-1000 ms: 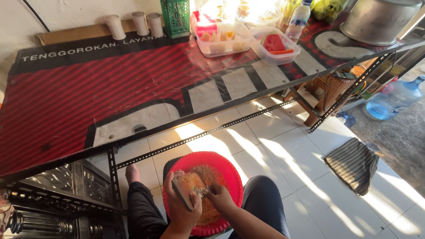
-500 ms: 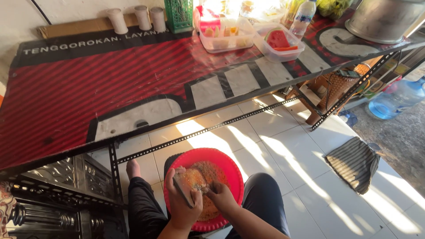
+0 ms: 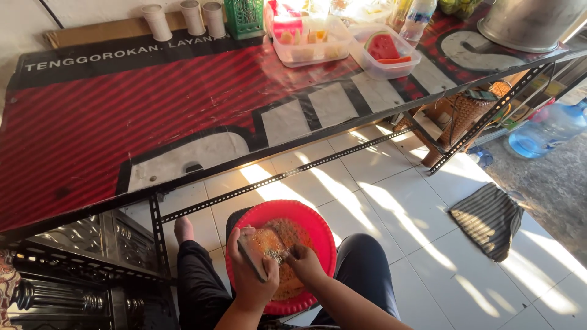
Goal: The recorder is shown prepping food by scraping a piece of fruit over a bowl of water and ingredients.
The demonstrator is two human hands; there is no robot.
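Note:
A round red plastic bowl (image 3: 276,211) rests on my lap, between my knees in dark trousers. Orange, speckled fruit flesh lies inside it. My left hand (image 3: 247,278) grips a long orange fruit piece (image 3: 267,243) with a greyish side, holding it over the bowl. Close beside it on the right, my right hand (image 3: 306,264) has its fingers pinched against the inner face of that piece. Whether it holds a small tool I cannot tell. My bare foot (image 3: 182,230) shows left of the bowl.
A low table (image 3: 122,122) with a red, black and white cover stands ahead on a slotted metal frame (image 3: 275,179). On it are clear tubs of cut fruit (image 3: 385,50), white cups (image 3: 192,17) and a metal pot (image 3: 526,21). A striped cloth (image 3: 486,220), a blue water jug (image 3: 544,131) and a woven stool (image 3: 455,116) are to the right.
Both hands stay over the red bowl on the fruit piece, with only small finger movement. The view has shifted slightly.

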